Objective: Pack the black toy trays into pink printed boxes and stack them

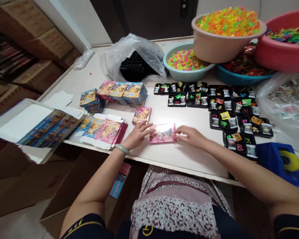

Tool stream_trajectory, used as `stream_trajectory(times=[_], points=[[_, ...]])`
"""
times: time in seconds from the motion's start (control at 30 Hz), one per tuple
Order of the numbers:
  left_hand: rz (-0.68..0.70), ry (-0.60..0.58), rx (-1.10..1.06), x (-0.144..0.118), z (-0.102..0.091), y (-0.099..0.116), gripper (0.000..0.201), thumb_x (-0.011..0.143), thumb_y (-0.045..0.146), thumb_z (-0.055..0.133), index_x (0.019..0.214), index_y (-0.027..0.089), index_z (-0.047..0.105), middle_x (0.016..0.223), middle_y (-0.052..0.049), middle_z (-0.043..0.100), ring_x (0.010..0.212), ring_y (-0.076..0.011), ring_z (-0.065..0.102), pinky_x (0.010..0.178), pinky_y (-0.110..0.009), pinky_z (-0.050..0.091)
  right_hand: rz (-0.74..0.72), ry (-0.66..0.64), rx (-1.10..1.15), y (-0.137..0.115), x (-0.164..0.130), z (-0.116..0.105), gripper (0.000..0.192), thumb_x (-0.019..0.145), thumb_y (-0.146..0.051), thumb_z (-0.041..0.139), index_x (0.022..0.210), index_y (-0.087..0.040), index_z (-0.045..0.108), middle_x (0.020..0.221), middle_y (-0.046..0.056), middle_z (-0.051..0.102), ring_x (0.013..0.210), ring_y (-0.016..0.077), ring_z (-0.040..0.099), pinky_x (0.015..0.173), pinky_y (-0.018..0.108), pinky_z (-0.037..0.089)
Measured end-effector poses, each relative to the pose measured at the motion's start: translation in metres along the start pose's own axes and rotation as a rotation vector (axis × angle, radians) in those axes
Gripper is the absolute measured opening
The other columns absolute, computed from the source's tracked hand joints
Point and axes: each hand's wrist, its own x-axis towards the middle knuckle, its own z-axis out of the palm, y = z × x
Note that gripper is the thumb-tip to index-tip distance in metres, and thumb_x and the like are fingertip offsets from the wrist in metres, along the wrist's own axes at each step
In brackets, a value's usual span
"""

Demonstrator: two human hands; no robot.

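A pink printed box [161, 134] with a shiny clear window lies on the white table in front of me. My left hand [139, 134] is at its left end, fingers stretched out and the tips on the edge. At the other end, the thumb and fingers of my right hand [191, 135] pinch the box's right edge. Another pink box [142, 115] lies just beyond my left fingers. Left of that hand are flat pink cartons [109, 131] and blue ones. Rows of black trays [223, 120] holding small wrapped items and coloured pieces lie to the right.
Stacked small boxes [123, 91] stand behind. An open white carton [37, 127] holds blue boxes at the table's left edge. A blue tape dispenser [276, 162] is at right. Basins, including a beige one [214, 46], and a clear plastic bag [109, 59] line the back.
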Motion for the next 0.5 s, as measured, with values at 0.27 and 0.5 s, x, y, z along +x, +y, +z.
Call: stream_trajectory(times=[0.27,0.5], points=[[-0.148,-0.044,0.074,0.043,0.056,0.074,0.053,0.085,0.039,0.061,0.132,0.018,0.048,0.138,-0.017,0.047,0.130,-0.0356,0.038,0.105,-0.055,0.036,0.163,-0.028,-0.702,0.074,0.120,-0.033,0.023,0.089,-0.017,0.052,0.108,-0.014,0.065,0.113,0.012,0.066,0.108,0.0285,0.051,0.086,0.038,0.040],[-0.108,-0.148,0.060,0.018,0.047,0.054,0.037,0.094,0.035,0.047,0.128,0.020,0.052,0.141,-0.012,0.048,0.130,-0.0331,0.040,0.108,-0.055,0.034,0.109,-0.009,-0.658,0.068,0.102,-0.006,0.028,0.091,-0.018,0.045,0.112,-0.016,0.064,0.115,0.012,0.065,0.104,0.0271,0.049,0.081,0.036,0.037]])
